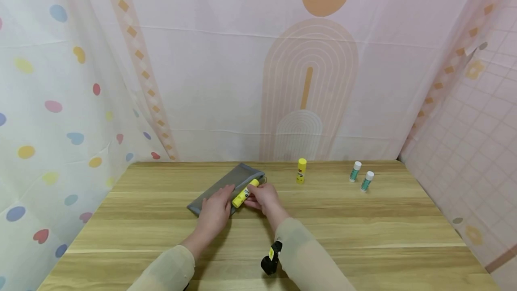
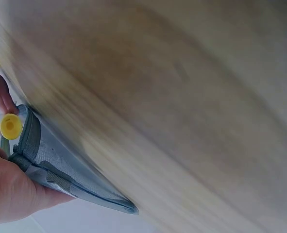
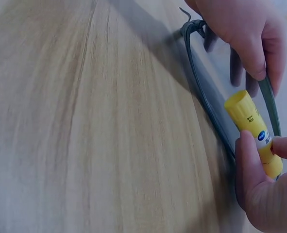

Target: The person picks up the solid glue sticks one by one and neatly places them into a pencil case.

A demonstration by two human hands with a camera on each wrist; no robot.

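A flat grey pouch lies on the wooden table, its zipper edge facing right. My left hand lies over the pouch's near end, fingers curled round the pouch's open edge. My right hand pinches a yellow glue stick by its lower end, cap pointing at the pouch's opening. In the right wrist view the glue stick sits between thumb and fingers of the right hand, just beside the left hand. The left wrist view shows the stick's yellow cap at the pouch mouth.
Another yellow glue stick stands upright further back on the table. Two white-and-teal glue sticks stand at the back right. Patterned cloth walls close in the table on three sides. A black wrist device hangs on my right forearm.
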